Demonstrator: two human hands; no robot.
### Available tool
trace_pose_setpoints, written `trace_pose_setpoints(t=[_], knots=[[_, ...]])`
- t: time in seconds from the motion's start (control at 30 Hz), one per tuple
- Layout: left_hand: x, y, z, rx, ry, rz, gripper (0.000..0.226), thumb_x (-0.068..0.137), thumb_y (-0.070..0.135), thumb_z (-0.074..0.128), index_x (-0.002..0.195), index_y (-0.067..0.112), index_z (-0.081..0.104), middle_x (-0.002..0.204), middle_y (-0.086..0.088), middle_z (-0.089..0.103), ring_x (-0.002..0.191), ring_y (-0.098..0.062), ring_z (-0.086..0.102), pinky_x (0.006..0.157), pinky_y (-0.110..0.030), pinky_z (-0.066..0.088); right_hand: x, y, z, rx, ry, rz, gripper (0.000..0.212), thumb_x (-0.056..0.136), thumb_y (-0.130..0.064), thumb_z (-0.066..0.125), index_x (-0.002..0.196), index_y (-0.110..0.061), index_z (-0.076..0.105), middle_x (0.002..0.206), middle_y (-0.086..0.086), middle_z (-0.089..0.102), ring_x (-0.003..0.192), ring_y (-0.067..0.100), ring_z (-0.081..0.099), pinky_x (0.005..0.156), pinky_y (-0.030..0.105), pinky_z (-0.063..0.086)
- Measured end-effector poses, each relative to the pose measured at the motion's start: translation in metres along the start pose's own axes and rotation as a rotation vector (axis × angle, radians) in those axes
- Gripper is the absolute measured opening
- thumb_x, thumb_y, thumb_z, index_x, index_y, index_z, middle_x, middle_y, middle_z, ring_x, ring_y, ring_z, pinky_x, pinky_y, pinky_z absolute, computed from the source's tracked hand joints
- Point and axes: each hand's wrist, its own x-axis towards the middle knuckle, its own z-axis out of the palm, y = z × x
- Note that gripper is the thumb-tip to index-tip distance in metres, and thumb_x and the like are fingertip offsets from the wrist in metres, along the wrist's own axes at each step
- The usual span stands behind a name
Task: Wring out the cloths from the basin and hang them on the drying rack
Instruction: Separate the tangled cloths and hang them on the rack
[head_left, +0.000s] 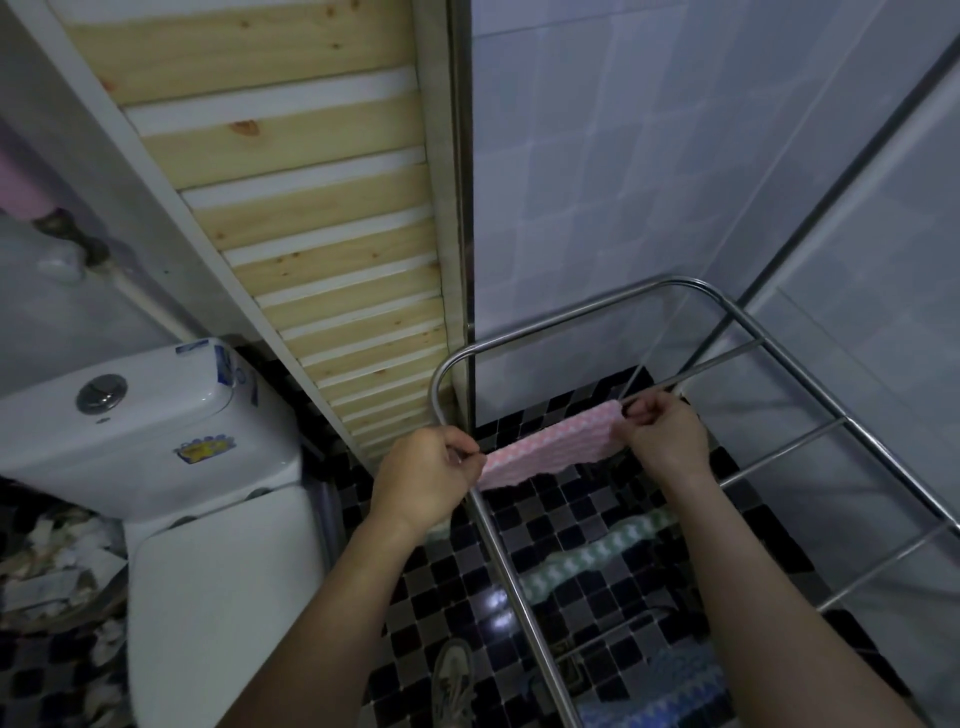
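Pink cloth sits mid-frame, looks draped over a bar of the drying rack. Both hands are pinching it, left hand on the left end and right hand on the right. So I'd call this the hanging step. Next is just evening it out and letting go. A green cloth and a blue cloth hang further down the frame. Tight spot though: the rack hugs the tiled wall, and the toilet is close at lower left. Basin's out of view.
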Motion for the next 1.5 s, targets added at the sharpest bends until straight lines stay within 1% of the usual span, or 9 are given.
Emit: trace_pose_setpoints(t=[0.27,0.43,0.53,0.67,0.93,1.13,1.27,1.33,1.5], knots=[[-0.003,0.002,0.002,0.004,0.011,0.014,0.013,0.084,0.021,0.069,0.077,0.032,0.072,0.072,0.016,0.067,0.07,-0.003,0.063,0.064,-0.019,0.047,-0.005,-0.006,0.001,0.002,-0.008,0.036,0.018,0.079,-0.016,0.073,0.075,-0.018,0.056,0.08,0.003,0.064,0.078,0.025,0.062,0.071,0.031,0.048],[-0.013,0.014,-0.031,-0.768,0.012,-0.222,0.016,0.082,0.004,0.069,0.079,0.019,0.074,0.072,0.003,0.071,0.062,-0.005,0.064,0.058,-0.014,0.049,-0.028,-0.026,-0.02,0.126,-0.039,0.015,0.006,0.084,-0.012,0.065,0.085,-0.018,0.062,0.086,0.003,0.065,0.077,0.02,0.06,0.063,0.027,0.043],[-0.024,0.024,-0.048,-1.288,-0.161,-0.335,0.019,0.07,0.015,0.072,0.089,0.012,0.071,0.063,0.0,0.064,0.052,-0.012,0.057,0.051,-0.02,0.05,-0.067,-0.048,-0.037,0.469,-0.321,0.09,0.01,0.091,-0.014,0.061,0.084,-0.02,0.066,0.076,-0.003,0.07,0.083,0.017,0.065,0.062,0.024,0.044],[-0.042,0.036,-0.046,-1.557,-0.345,-0.274,0.023,0.075,0.022,0.072,0.096,0.014,0.067,0.071,-0.001,0.061,0.057,-0.011,0.059,0.053,-0.023,0.054,-0.113,-0.059,-0.043,0.694,-0.775,0.196,0.029,0.095,-0.035,0.053,0.118,-0.02,0.063,0.113,0.001,0.072,0.107,0.016,0.065,0.074,0.03,0.054],[-0.081,0.048,-0.027,-1.717,-0.466,-0.1,0.066,0.054,0.0,0.088,0.114,0.009,0.063,0.109,-0.015,0.066,0.1,-0.026,0.066,0.088,-0.035,0.057,-0.154,-0.054,-0.044,1.057,-0.787,0.098,0.051,0.077,-0.007,0.073,0.125,-0.007,0.057,0.108,0.01,0.07,0.097,0.02,0.067,0.078,0.029,0.057],[-0.105,0.061,-0.019,-1.419,-0.246,-0.186,0.018,0.073,0.01,0.067,0.089,0.01,0.075,0.097,-0.014,0.073,0.082,-0.02,0.071,0.076,-0.031,0.06,-0.165,-0.048,-0.058,1.18,-0.602,0.149,0.025,0.082,-0.007,0.06,0.101,0.007,0.065,0.09,0.018,0.071,0.077,0.021,0.07,0.075,0.031,0.059],[-0.12,0.073,-0.016,-1.237,-0.21,-0.216,0.037,0.074,0.028,0.071,0.099,0.001,0.069,0.077,-0.012,0.073,0.058,-0.015,0.065,0.056,-0.027,0.057,-0.175,-0.044,-0.066,1.148,-0.579,0.181,0.025,0.094,-0.011,0.054,0.106,0.007,0.065,0.095,0.018,0.072,0.082,0.022,0.069,0.077,0.034,0.058],[-0.125,0.078,-0.015,-1.215,-0.171,-0.222,0.042,0.076,0.034,0.071,0.103,0.002,0.064,0.051,-0.001,0.06,0.036,-0.007,0.046,0.035,-0.017,0.038,-0.181,-0.041,-0.07,1.002,-0.529,0.143,0.024,0.095,-0.019,0.056,0.108,-0.002,0.067,0.099,0.013,0.071,0.084,0.018,0.068,0.073,0.029,0.057],[-0.136,0.085,-0.015,-1.193,-0.147,-0.217,0.026,0.085,0.036,0.066,0.089,0.01,0.066,0.05,0.001,0.057,0.032,-0.007,0.042,0.033,-0.017,0.034,-0.199,-0.043,-0.093,0.479,-0.367,-0.281,0.028,0.081,-0.027,0.075,0.106,-0.026,0.063,0.107,-0.013,0.064,0.102,-0.001,0.059,0.085,0.016,0.048]])
